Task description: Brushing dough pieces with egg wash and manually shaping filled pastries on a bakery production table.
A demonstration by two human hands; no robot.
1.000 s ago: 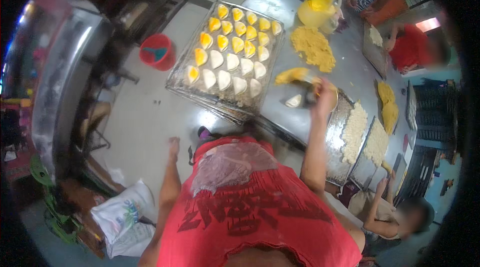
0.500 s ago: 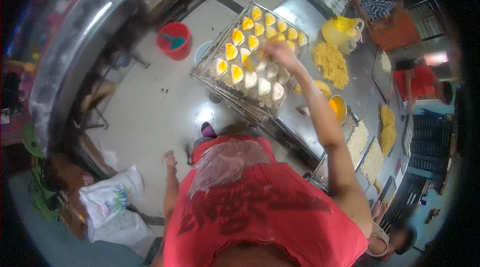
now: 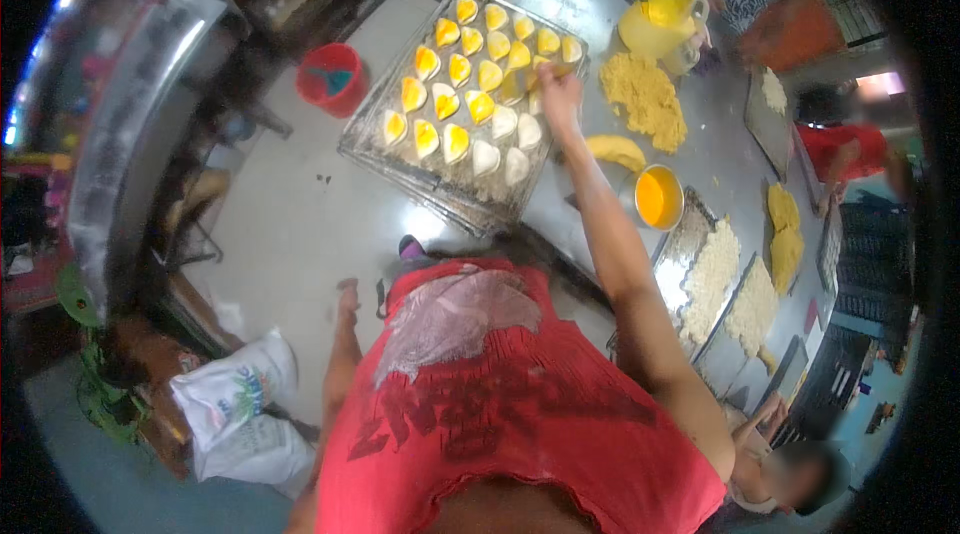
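My right hand (image 3: pixel 558 89) is closed on a brush (image 3: pixel 516 84), its yellow-stained head blurred over the pastries. Under it is a dark baking tray (image 3: pixel 365 142), stacked on other trays, with rows of pale folded pastries (image 3: pixel 486 156). Those on the left and far side carry yellow-orange glaze; several at the near right are still white. A metal bowl (image 3: pixel 658 197) of orange-yellow liquid stands to the right of my forearm. My left hand (image 3: pixel 347 296) hangs low beside my body, away from the tray; its fingers are too small to make out.
On the metal table are a yellow crumbly heap (image 3: pixel 645 99), a yellow pitcher (image 3: pixel 660 26) and trays of pale dough (image 3: pixel 752 309). A red bucket (image 3: pixel 333 81) stands left of the tray, white sacks (image 3: pixel 240 399) at lower left. Other people are around the table.
My right hand with the brush has shifted across the pastries toward the tray's right side. More pastries in the middle and near rows now show yellow glaze. The view has shifted slightly.
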